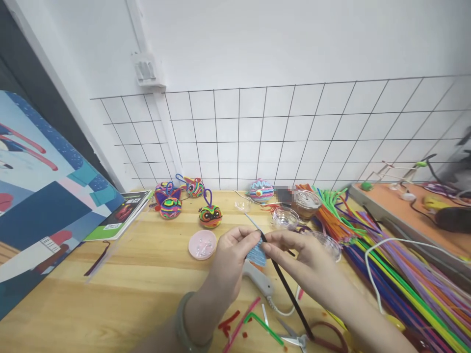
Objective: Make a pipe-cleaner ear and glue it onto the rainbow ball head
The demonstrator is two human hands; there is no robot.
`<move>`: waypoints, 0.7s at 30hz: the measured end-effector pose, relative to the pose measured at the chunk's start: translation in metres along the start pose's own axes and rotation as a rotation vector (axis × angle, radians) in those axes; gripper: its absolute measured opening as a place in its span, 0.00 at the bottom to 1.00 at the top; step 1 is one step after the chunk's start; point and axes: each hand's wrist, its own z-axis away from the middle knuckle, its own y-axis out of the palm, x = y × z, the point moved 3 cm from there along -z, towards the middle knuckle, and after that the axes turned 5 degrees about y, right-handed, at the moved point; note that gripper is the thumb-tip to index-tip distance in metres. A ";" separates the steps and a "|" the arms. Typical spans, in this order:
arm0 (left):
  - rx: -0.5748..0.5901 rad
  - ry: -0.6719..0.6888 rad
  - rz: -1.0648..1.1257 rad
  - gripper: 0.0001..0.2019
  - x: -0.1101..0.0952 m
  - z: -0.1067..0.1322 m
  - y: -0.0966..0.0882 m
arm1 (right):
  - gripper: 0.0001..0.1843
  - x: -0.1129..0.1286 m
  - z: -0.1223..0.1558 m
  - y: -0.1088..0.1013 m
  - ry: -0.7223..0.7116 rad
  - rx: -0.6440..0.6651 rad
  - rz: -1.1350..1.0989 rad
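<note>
My left hand [233, 257] pinches a blue craft piece wrapped in fuzzy strands [256, 256], with a light blue strand sticking up beyond it. A black pipe cleaner [289, 289] lies across the top of this piece, and my right hand [303, 252] pinches it there with thumb and fingers. Its long free end hangs down toward the scissors [294, 339]. Both hands are close together, their fingertips almost touching. Just beneath them lies a white glue gun [258, 280] with a coiled cord. The underside of the blue piece is partly hidden.
Finished pipe-cleaner ornaments [210, 215] stand at the back. A pink dish [202, 244] holds small bits. Clear bowls [285, 218] sit behind my right hand. Colourful pipe cleaners [397, 279] cover the right side, crossed by a white cable [371, 274]. Green [265, 327] and red scraps lie in front.
</note>
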 end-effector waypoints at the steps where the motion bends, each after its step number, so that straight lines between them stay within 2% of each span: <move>1: -0.002 0.000 -0.005 0.09 0.000 -0.001 -0.001 | 0.12 -0.001 -0.002 0.002 0.015 0.011 0.019; 4: 0.016 -0.008 -0.028 0.08 0.000 -0.003 -0.002 | 0.15 -0.007 -0.005 0.007 0.075 0.054 0.030; 9: 0.139 -0.036 -0.035 0.08 -0.002 -0.006 -0.002 | 0.16 -0.015 -0.009 0.005 0.119 0.088 -0.137; 12: 0.192 -0.055 -0.113 0.08 -0.001 -0.008 -0.004 | 0.16 -0.018 -0.010 0.003 0.133 0.078 -0.175; 16: 0.174 -0.034 -0.232 0.08 -0.002 -0.011 -0.008 | 0.18 -0.020 -0.012 0.001 0.140 0.087 -0.181; 21: 0.136 -0.031 -0.332 0.09 -0.004 -0.013 -0.013 | 0.14 -0.021 -0.013 -0.003 0.135 0.098 -0.228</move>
